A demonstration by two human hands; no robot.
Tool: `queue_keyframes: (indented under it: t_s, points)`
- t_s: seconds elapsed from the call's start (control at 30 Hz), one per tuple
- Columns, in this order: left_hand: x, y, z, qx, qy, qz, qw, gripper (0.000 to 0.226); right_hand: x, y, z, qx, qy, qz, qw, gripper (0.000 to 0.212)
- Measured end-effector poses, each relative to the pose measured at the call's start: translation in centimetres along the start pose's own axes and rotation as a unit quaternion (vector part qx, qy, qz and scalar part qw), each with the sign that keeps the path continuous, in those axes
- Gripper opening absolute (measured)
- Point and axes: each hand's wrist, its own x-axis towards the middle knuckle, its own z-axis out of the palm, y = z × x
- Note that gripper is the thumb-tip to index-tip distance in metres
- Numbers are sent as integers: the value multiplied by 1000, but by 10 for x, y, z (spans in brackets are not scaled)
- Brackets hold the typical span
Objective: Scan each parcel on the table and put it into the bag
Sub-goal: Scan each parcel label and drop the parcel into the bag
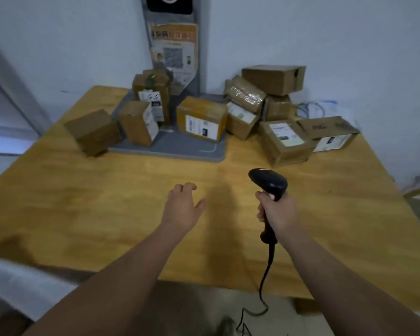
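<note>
Several brown cardboard parcels crowd the far side of the wooden table (107, 204). One labelled parcel (201, 118) stands on a grey mat (175, 147), and another labelled parcel (285, 141) lies to the right. A plain parcel (92, 130) sits at the far left. My right hand (275, 208) grips the handle of a black barcode scanner (268, 181), held above the table and aimed at the parcels. My left hand (183, 206) hovers over the middle of the table, fingers loosely curled, holding nothing. A white edge (17, 280) shows at the lower left; I cannot tell whether it is the bag.
A grey upright stand (174, 42) with a poster rises from the mat against the white wall. The scanner's black cable (264, 282) hangs off the table's front edge. Blue cable and papers (318, 109) lie at the far right behind the parcels.
</note>
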Motion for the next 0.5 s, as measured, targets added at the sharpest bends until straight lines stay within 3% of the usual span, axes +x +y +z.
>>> queue_keyframes:
  t_s: [0.23,0.5]
  points:
    - [57,57,24,-15,-1,12,1000,47,74,-27,-39,-24,-6,-43,999,16]
    - [105,39,-13,9,41,0,999,47,105,-70,19,-15,-83,-94,992,6]
